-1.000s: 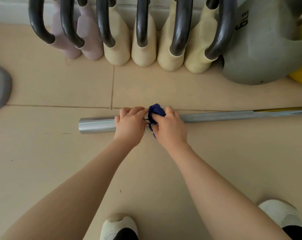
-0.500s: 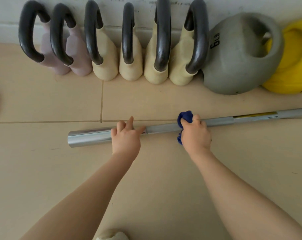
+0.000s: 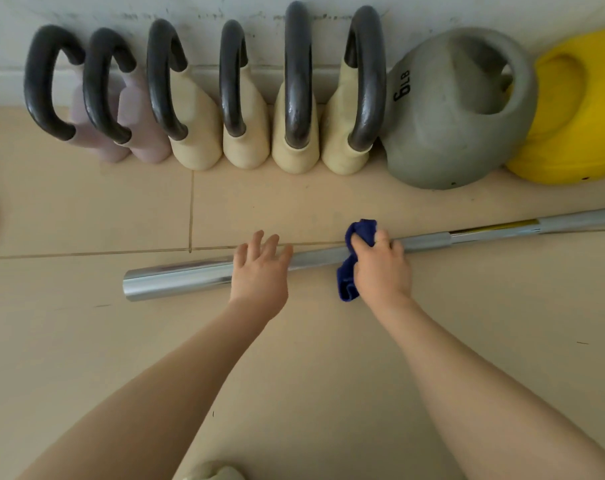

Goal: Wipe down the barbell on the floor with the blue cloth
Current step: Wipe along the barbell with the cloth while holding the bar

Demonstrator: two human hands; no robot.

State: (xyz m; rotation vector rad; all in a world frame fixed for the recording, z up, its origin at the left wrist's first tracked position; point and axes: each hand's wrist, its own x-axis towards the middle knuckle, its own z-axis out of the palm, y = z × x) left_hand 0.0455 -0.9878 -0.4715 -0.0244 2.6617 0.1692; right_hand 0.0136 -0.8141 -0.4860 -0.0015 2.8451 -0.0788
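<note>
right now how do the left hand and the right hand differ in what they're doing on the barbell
The left hand lies open, fingers straight and spread, on the thick chrome end of the barbell; the right hand is curled round the thinner shaft. The left hand holds nothing; the right hand grips the blue cloth against the bar. Both are at the same bar, palms down.

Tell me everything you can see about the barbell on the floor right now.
The barbell is a shiny, metal-looking bar lying flat on the tiled floor, with a thicker sleeve at its left end, a thinner shaft and a yellow strip further right. It runs out of view on the right. The left hand rests on it with fingers spread; the right hand grips the blue cloth around the shaft.
</note>
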